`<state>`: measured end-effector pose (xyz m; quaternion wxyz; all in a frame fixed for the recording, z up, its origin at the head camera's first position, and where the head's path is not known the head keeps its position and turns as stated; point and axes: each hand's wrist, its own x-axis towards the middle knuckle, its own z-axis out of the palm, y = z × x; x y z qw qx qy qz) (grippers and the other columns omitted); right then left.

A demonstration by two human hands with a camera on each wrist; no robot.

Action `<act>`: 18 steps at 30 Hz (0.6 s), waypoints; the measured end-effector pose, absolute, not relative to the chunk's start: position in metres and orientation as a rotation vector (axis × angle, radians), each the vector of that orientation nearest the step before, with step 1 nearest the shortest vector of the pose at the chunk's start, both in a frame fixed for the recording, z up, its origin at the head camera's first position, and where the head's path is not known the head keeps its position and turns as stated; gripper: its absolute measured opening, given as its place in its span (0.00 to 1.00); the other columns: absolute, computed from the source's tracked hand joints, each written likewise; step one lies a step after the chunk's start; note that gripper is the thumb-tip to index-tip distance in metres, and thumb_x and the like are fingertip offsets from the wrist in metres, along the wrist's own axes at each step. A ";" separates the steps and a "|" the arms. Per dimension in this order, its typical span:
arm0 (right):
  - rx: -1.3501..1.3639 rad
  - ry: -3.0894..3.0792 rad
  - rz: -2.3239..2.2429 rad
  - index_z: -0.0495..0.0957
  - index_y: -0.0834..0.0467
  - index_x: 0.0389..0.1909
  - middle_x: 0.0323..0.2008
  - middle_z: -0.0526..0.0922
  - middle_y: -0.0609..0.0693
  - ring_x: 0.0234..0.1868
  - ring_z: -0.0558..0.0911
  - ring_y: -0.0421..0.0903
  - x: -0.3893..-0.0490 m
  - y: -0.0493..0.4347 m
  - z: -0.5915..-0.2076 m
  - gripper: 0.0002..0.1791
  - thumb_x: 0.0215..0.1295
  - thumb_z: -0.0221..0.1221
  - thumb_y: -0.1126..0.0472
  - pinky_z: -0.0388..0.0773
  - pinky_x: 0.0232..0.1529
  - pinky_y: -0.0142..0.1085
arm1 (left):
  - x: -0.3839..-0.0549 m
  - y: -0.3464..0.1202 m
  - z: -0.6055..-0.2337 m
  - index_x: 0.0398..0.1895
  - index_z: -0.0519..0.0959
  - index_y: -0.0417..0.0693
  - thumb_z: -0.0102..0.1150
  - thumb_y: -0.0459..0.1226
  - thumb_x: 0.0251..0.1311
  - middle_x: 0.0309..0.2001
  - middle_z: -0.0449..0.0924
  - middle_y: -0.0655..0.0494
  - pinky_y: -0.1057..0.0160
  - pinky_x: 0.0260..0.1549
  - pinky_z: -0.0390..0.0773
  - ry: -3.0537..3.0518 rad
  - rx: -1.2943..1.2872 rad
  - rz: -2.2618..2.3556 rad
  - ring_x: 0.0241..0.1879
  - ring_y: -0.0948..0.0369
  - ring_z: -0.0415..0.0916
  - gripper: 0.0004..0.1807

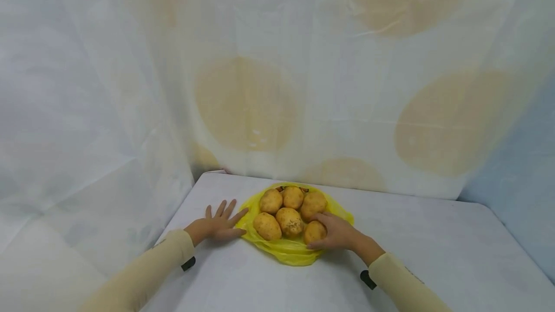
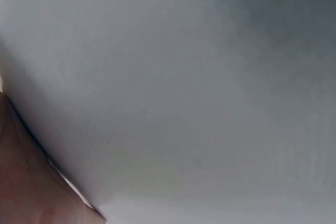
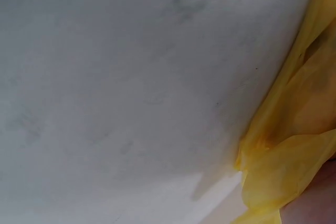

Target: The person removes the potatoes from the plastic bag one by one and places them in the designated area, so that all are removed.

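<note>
Several potatoes [image 1: 289, 222] lie together on a spread yellow plastic bag [image 1: 286, 256] in the head view. My right hand [image 1: 340, 232] curls its thumb and fingers round the potato [image 1: 314, 232] at the near right of the group. On the bag's left side my left hand [image 1: 218, 225] lies flat with fingers spread, its thumb and fingertips at the bag's edge. Only the heel of the left hand [image 2: 37, 182] appears in the left wrist view. Yellow bag film [image 3: 283, 166] covers much of the right side of the right wrist view, with a bit of the right hand [image 3: 315, 198] below it.
The bag rests on a white-covered table [image 1: 412, 244]. Behind it hangs a pale curtain [image 1: 338, 85] with large tan circles, and another white sheet [image 1: 86, 110] hangs along the left. Dark wrist devices [image 1: 367, 279] sit under both forearms.
</note>
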<state>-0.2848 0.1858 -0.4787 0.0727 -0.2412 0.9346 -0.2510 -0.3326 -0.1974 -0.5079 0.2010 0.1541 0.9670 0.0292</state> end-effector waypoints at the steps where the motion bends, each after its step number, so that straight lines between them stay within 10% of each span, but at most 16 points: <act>1: -0.720 2.804 -0.757 0.75 0.53 0.60 0.59 0.77 0.55 0.59 0.77 0.54 -0.285 0.186 -0.479 0.42 0.48 0.71 0.34 0.73 0.59 0.54 | -0.332 -0.197 -0.507 0.79 0.43 0.71 0.32 0.75 0.60 0.81 0.27 0.48 0.26 0.66 0.27 2.700 0.436 0.078 0.79 0.41 0.27 0.46; 18: -0.716 2.765 -0.791 0.73 0.54 0.61 0.60 0.77 0.54 0.61 0.75 0.54 -0.290 0.188 -0.485 0.45 0.45 0.73 0.35 0.70 0.62 0.54 | -0.328 -0.198 -0.502 0.79 0.43 0.70 0.33 0.74 0.61 0.81 0.28 0.46 0.25 0.65 0.28 2.701 0.456 0.099 0.78 0.40 0.28 0.46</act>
